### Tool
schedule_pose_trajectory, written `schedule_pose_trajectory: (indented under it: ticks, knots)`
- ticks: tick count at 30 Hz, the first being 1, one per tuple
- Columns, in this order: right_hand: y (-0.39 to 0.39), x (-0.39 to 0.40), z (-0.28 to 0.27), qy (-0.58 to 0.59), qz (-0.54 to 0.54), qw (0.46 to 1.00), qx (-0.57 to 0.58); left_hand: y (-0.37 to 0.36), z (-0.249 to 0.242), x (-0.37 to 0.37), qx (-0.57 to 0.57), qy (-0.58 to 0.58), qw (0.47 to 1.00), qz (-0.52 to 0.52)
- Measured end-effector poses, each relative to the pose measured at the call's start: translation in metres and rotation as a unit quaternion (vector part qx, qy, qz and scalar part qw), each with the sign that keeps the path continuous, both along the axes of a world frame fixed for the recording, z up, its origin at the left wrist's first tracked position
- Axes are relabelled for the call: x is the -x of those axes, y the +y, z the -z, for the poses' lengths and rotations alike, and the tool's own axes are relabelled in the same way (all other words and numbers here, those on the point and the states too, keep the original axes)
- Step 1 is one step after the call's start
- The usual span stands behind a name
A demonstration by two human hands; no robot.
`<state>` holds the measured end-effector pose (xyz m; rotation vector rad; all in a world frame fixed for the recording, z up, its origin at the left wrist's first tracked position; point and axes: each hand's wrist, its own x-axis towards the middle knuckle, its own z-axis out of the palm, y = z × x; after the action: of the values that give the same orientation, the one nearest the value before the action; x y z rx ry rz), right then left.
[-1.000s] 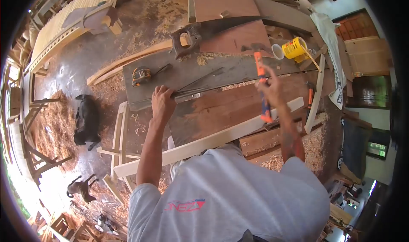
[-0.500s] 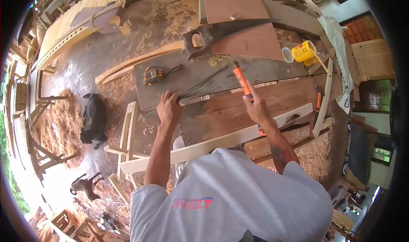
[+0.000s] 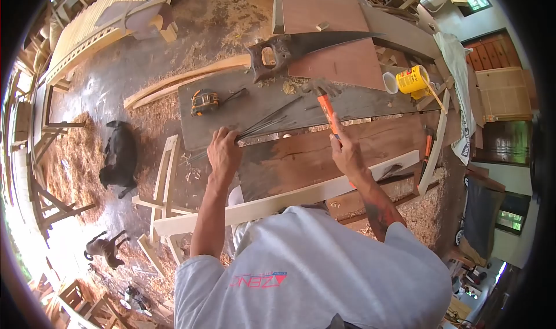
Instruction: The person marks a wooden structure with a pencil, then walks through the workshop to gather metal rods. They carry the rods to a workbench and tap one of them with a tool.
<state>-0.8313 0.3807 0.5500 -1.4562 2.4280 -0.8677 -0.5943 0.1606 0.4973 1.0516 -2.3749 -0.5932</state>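
My right hand [image 3: 347, 149] is wrapped round the orange handle of a claw hammer [image 3: 328, 110], whose dark head is low over the dark board, slightly blurred. My left hand [image 3: 224, 151] is closed over the near end of a bundle of thin dark metal rods [image 3: 269, 119]. The rods fan out across the dark board [image 3: 249, 80] toward the hammer; their ends under my fingers are hidden. A black and yellow tape measure [image 3: 205, 102] sits on the board beyond my left hand. Just in front of my body lies a long pale wooden strip [image 3: 278, 202].
A handsaw [image 3: 277, 52] lies at the back, partly over a reddish plywood sheet [image 3: 330, 16]. To the right are a tipped yellow tub [image 3: 412, 81] and another orange-handled tool [image 3: 427, 145]. Two dogs, a black one [image 3: 120, 155] and a smaller one [image 3: 108, 249], lie on the shaving-strewn floor at left.
The hammer head has swung down a little and turned, so its shape now shows more sideways. My left hand stays on the rods. The whole view has shifted slightly.
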Motion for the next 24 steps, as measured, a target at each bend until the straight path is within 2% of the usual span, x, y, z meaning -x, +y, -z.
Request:
schedule_pose_trajectory:
  ticks: [2, 5, 8, 10, 14, 16, 17, 19, 23, 24]
  knots:
    - [-0.001, 0.002, 0.001, 0.026, -0.018, 0.999, 0.043, -0.001, -0.001, 0.001, 0.001, -0.002, 1.0, 0.006]
    - [-0.008, 0.007, -0.01, 0.021, -0.046, 0.999, 0.01, -0.004, 0.002, 0.002, 0.006, -0.01, 1.0, 0.007]
    - [-0.007, -0.003, -0.007, 0.016, -0.01, 0.999, 0.028, -0.002, -0.002, 0.003, -0.019, -0.013, 1.0, 0.003]
    - [-0.004, -0.003, 0.003, 0.02, -0.022, 0.997, -0.07, -0.002, -0.009, 0.005, -0.031, -0.013, 0.999, 0.007]
    - [-0.007, 0.0, -0.001, -0.012, -0.014, 0.999, -0.035, -0.003, -0.003, 0.003, -0.025, -0.012, 1.0, 0.01]
    - [-0.009, -0.006, 0.001, 0.017, -0.022, 0.995, 0.096, -0.003, -0.004, 0.003, -0.037, -0.013, 0.999, 0.002]
    - [-0.005, -0.005, 0.001, 0.015, -0.021, 0.995, 0.094, -0.001, -0.004, 0.003, -0.04, -0.016, 0.999, 0.003]
    - [0.0, 0.002, -0.001, 0.007, -0.038, 0.999, 0.002, -0.004, -0.004, 0.007, -0.035, -0.02, 0.999, -0.002]
    - [-0.006, -0.002, -0.011, -0.024, -0.01, 1.0, -0.004, -0.007, -0.003, 0.007, -0.034, -0.014, 0.999, 0.007]
    - [-0.008, -0.005, -0.007, -0.012, -0.009, 0.999, 0.046, -0.008, -0.009, 0.009, -0.043, -0.016, 0.999, 0.006]
